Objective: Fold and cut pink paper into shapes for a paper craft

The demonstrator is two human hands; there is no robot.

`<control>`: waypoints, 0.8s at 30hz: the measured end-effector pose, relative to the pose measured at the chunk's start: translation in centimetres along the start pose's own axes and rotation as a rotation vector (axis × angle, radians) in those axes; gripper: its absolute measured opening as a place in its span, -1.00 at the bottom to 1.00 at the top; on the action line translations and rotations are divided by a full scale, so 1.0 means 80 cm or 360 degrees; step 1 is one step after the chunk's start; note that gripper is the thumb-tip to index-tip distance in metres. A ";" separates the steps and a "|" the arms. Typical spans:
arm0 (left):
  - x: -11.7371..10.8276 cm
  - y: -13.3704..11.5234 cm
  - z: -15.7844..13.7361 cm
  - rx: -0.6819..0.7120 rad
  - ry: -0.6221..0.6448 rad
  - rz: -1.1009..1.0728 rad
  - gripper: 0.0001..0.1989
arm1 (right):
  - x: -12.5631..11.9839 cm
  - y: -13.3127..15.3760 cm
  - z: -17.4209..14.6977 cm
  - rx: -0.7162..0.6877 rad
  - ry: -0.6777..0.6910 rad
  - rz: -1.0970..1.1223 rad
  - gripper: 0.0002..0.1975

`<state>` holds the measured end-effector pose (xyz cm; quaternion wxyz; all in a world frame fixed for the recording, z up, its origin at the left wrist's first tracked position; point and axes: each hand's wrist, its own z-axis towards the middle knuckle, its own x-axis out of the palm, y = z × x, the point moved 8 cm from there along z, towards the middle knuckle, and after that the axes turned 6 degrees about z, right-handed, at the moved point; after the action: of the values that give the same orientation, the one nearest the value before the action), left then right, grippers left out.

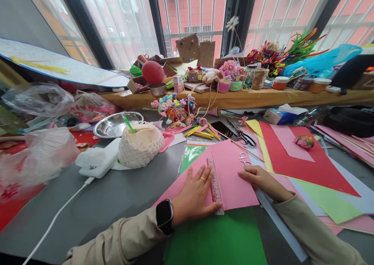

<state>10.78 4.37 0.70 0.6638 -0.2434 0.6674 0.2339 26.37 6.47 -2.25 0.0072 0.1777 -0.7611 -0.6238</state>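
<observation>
- Atop the green sheet near the desk's front: pink card, lying askew, a crease-like line running beside the ruler.
- Ruler lies lengthwise on the card along that line, so it likely serves as a straight edge.
- Left hand: flat, fingers stretched out, thumb spread toward the ruler's near end; grips nothing, presses on card and ruler, probably so neither slides.
- Right hand: thumb and forefinger closed at the card's right edge, other fingers curled and partly hidden; seems to pinch the card, likely to steady or lift that side.
- White wire letters: on the card's upper right, just beyond the right fingertips; can't tell if touching.
- Thin stick: slants past the card's far corner.
- Scissors: beyond the card, apparently parked within reach.
- Red sheet: right side, over other coloured papers, probably stacked sideways to leave working room.
- Foam-netted coconut with green straw: left of the card; netting likely cushions it.
- Metal dish: behind coconut.
- Small craft flowers: bunched farther back.
- Pipe cleaners: upright on the sill, likely kept bundled for picking.
</observation>
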 end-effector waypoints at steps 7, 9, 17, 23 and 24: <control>0.002 0.010 0.011 -0.0023 -0.0016 -0.0001 -0.25 | 0.003 -0.002 0.001 0.0056 -0.0005 0.0039 -0.59; 0.002 0.011 0.012 -0.0026 -0.0038 0.0002 -0.25 | 0.002 -0.003 0.001 0.0054 -0.0031 0.0029 -0.58; 0.004 0.011 0.011 -0.0025 -0.0095 0.0010 -0.26 | 0.001 -0.006 0.002 0.0058 -0.0036 0.0046 -0.59; 0.001 0.011 0.012 -0.0027 -0.0143 0.0046 -0.25 | -0.001 -0.007 0.002 0.0031 -0.0064 0.0052 -0.59; 0.001 0.011 0.012 -0.0021 -0.0149 0.0056 -0.25 | -0.001 -0.007 0.002 0.0032 -0.0068 0.0057 -0.58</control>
<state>10.98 5.67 0.62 0.6884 -0.2248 0.6383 0.2609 26.59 6.53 -2.81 0.0004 0.1507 -0.7703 -0.6196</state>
